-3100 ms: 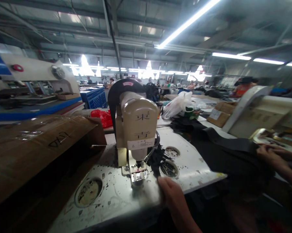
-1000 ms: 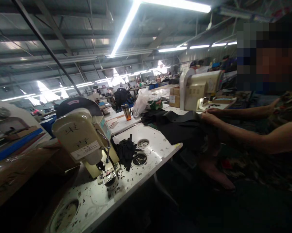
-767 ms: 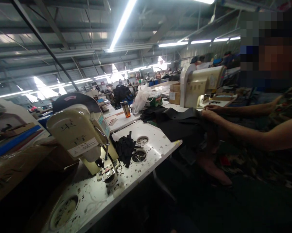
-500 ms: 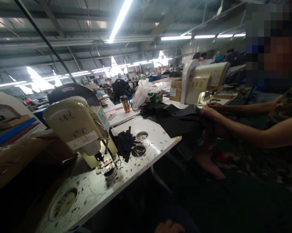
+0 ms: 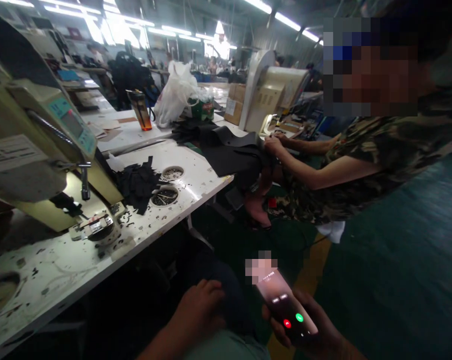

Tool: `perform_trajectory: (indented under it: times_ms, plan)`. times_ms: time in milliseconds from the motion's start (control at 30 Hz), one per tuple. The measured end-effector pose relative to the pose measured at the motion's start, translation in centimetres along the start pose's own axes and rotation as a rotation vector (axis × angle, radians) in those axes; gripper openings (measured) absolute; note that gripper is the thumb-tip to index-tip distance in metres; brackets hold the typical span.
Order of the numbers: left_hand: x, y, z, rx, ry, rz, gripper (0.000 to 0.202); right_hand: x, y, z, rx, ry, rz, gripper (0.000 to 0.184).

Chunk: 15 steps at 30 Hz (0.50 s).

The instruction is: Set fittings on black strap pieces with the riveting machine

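Observation:
My right hand (image 5: 316, 320) is closed around a lit smartphone (image 5: 282, 300) at the lower right. Its screen carries a red and a green round button, and its upper part is blurred out. My left hand (image 5: 197, 307) lies on my thigh with loosely bent fingers and nothing visible in it. Left of my hands stands the white sewing table (image 5: 143, 240), bearing a cream sewing machine (image 5: 71, 130) with a lit needle area. Beside the machine is a pile of black fabric strips (image 5: 137, 182). Neither hand touches the table.
A co-worker in camouflage clothing (image 5: 376, 150) sits at the right, hands on black fabric (image 5: 229, 150) by another sewing machine (image 5: 271, 90). A bottle with amber liquid (image 5: 140, 112), a white plastic bag (image 5: 176, 92) and a cardboard box (image 5: 234, 103) stand behind.
The view has swung right and down. The smartphone in my right hand has come into view. More of my left hand shows now, and the near machine has shifted left in the picture.

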State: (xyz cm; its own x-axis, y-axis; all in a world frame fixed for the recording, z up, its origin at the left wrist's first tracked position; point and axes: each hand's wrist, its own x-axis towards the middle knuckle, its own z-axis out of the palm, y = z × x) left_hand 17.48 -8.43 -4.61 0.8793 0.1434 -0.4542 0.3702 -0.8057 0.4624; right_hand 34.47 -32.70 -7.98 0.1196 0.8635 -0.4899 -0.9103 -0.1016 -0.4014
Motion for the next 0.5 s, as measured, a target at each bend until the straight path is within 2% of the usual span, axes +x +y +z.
perform_trajectory:
  times_ms: [200,333,400,500]
  plan:
    - [-0.2,-0.4,0.1,-0.011,0.013,-0.002,0.056,0.6,-0.2,1.2,0.061,-0.098,0.008,0.062]
    - [-0.2,-0.4,0.2,-0.029,0.018,-0.001,0.057,0.6,-0.2,1.0,0.07,-0.073,0.042,0.06]
    - [-0.2,-0.2,0.0,-0.02,0.016,-0.001,0.056,0.4,0.1,0.3,-0.027,-0.035,0.01,0.062]
    - [-0.1,0.0,-0.2,-0.004,0.015,0.008,0.053,-0.9,1.2,-1.2,-0.315,0.036,0.016,0.062]
